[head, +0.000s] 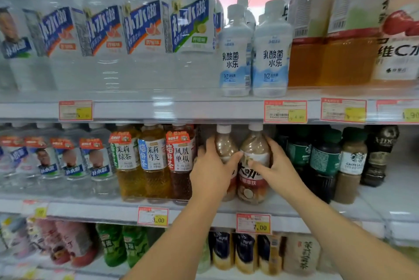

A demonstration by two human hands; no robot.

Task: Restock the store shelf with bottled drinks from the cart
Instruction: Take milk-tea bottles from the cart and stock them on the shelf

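Two milk-coffee bottles with white caps stand side by side on the middle shelf (374,207). My left hand (210,173) wraps round the left bottle (224,145), fingers behind it and thumb across its front. My right hand (275,166) holds the right bottle (255,150) by its red and white label, fingers curled over its right side. Both bottles stand upright, their caps just under the upper shelf's edge. The cart is out of view.
Tea bottles (154,161) stand close on the left, dark green coffee bottles (324,161) close on the right. Water and yoghurt drinks fill the upper shelf (181,109). Price tags (253,223) line the shelf edges. More bottles lie on the bottom shelf.
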